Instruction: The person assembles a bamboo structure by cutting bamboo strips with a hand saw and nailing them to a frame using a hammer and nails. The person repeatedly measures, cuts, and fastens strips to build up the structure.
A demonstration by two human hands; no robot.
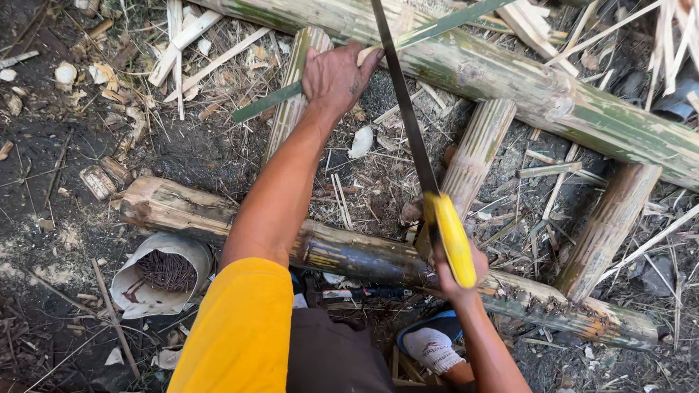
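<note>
Looking down from the head camera, I see my left hand [336, 75] stretched out to the far side, palm down, its fingers pressed together and curled over a thin green bamboo strip [378, 54] that runs slantwise from the left up toward the far right. That strip lies across the upper end of a split bamboo slat [293, 102] and reaches a thick green bamboo pole [553, 94] lying at the far side. My right hand [457, 266] is nearer to me, fingers wrapped tight round the yellow handle [453, 236] of a hand saw, whose dark blade [404, 102] points away and crosses the strip just beside my left fingertips. Under my right hand lies a second thick pole [349, 251], running left to right. Two more slats [477, 153] stand between the poles on the right. Near left, a paper bag of nails [164, 271] sits open on the dark ground. A sandalled foot [431, 342] shows near the bottom edge.
</note>
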